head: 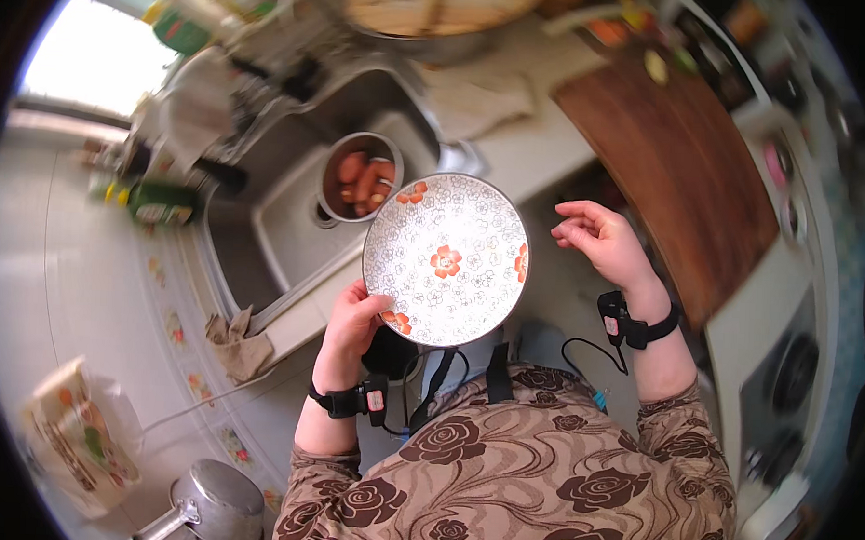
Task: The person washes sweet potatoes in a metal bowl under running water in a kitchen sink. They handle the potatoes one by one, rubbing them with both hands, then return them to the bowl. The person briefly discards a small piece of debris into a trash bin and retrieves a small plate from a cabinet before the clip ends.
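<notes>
A round white plate (468, 293) with red and grey flower prints is in my left hand (356, 316), thumb on its rim at the lower left. My right hand (592, 233) is in the air to the right of the plate, fingers slightly curled, apart from it and holding nothing. Behind the plate, in the steel sink, a metal pot (327, 186) contains several reddish-brown pieces that look like sausages or root vegetables. The plate hides part of the counter edge and overlaps the pot's lower right in this view.
A wooden cutting board (686, 172) lies on the right counter, near a stovetop (768, 386). A folded cloth (479, 102) is beyond the sink (290, 220). A rag (239, 345) hangs at its near corner. A green bottle (162, 204) stands left; a saucepan (225, 503) is lower left.
</notes>
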Tool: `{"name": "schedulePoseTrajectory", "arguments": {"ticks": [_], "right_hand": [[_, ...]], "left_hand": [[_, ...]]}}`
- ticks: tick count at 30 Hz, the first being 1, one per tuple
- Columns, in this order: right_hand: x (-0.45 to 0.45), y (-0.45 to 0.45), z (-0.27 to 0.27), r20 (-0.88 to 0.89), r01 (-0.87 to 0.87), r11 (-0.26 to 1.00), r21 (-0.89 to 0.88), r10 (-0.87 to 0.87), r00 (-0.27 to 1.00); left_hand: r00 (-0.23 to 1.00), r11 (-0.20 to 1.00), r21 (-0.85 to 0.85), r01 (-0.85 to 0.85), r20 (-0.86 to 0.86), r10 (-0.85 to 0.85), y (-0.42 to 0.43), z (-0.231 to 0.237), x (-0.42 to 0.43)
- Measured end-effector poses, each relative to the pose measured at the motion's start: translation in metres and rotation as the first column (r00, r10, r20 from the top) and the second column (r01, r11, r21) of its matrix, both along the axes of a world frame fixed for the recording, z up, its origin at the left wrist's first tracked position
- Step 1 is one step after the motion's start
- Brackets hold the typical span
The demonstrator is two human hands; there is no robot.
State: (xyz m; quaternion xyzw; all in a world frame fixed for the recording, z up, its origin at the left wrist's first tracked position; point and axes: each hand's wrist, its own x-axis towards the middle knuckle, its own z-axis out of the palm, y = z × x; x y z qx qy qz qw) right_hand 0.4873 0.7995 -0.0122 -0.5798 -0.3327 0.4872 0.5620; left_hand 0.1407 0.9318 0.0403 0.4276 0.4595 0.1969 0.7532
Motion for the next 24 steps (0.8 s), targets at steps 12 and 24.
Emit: {"name": "schedulePoseTrajectory", "arguments": {"ticks": [12, 24], "right_hand": [[-0.066, 0.278, -0.002, 0.607, 0.139, 0.989, 0.045, -0.138, 0.783], [-0.042, 0.361, -0.047, 0.807, 0.126, 0.967, 0.222, -0.254, 0.532]], "left_hand": [[0.9, 0.887, -0.171, -0.429, -0.002, 0.435, 0.039, -0.063, -0.08], [0.548, 0.547, -0.413, -0.728, 0.129, 0.826, 0.076, -0.157, -0.051]]}}
